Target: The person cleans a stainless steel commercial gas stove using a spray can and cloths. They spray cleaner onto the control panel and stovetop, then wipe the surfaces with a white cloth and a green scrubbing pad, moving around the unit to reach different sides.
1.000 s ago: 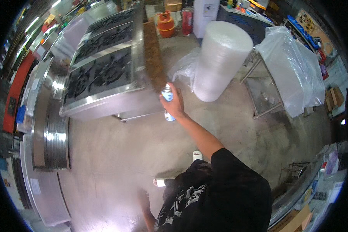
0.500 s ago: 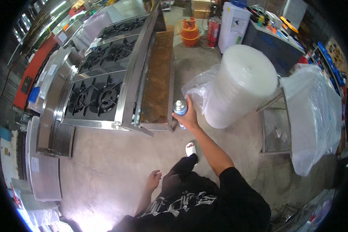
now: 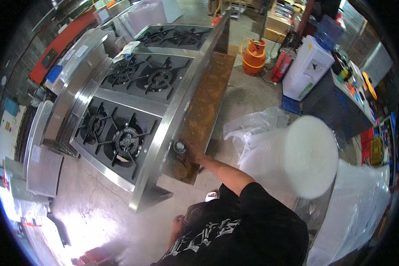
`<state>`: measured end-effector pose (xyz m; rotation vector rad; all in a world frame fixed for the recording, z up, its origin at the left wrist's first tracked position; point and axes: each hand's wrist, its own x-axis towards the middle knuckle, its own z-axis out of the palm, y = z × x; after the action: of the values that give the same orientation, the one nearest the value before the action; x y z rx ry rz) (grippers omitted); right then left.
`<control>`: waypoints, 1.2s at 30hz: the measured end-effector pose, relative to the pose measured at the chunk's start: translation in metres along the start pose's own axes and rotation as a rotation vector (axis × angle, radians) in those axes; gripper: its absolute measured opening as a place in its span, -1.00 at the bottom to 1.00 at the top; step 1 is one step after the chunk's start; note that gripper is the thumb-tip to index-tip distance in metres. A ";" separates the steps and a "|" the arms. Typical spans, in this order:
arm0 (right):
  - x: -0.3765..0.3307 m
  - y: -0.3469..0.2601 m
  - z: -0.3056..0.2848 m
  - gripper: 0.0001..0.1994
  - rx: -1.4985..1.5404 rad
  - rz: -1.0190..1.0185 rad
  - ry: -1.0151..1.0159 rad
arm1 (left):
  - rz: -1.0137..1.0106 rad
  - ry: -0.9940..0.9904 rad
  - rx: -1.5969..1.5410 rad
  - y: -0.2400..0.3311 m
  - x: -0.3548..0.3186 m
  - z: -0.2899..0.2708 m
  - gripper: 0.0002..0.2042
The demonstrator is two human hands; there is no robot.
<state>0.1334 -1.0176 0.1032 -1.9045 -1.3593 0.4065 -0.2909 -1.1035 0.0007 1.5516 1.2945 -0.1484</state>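
Observation:
My right hand (image 3: 193, 154) is closed around a spray can (image 3: 179, 147), whose top shows. Hand and can are over the near part of a rusty brown shelf (image 3: 208, 104), beside the steel ledge (image 3: 175, 108) of the gas range. Most of the can is hidden by the hand and the shadow there. The range carries several black burners (image 3: 127, 139) under pan supports, on dark panels framed in steel. My left hand (image 3: 177, 224) hangs low beside my leg, touching no equipment; its fingers are too small and dim to make out.
A big roll of bubble wrap (image 3: 312, 155) lies tilted to the right, with loose plastic film (image 3: 257, 128) beside it. Beyond are an orange gas cylinder (image 3: 254, 57), a red cylinder (image 3: 283, 65) and a white water dispenser (image 3: 308, 66). Plastic-wrapped goods (image 3: 354, 217) stand at lower right.
My right hand has carried the spray can from the gap beside the bubble wrap leftward, over the rusty shelf by the range. The view has turned and come nearer the range.

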 end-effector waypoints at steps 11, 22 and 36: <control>0.012 0.016 -0.157 -0.13 0.420 -0.283 0.034 | -0.347 0.144 -0.433 0.162 0.019 0.093 -0.56; 0.460 -0.087 -0.293 -0.58 -0.035 -0.844 -0.160 | -0.296 0.338 -0.709 0.173 0.092 0.239 -0.53; 0.735 -0.041 -0.050 -0.48 -0.749 -0.324 -0.138 | -0.946 0.806 -1.569 0.224 0.121 0.303 -0.64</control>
<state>0.4215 -0.3627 0.2844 -2.1860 -2.0744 -0.1719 0.0804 -1.2217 -0.0703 -0.4665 1.8607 0.8057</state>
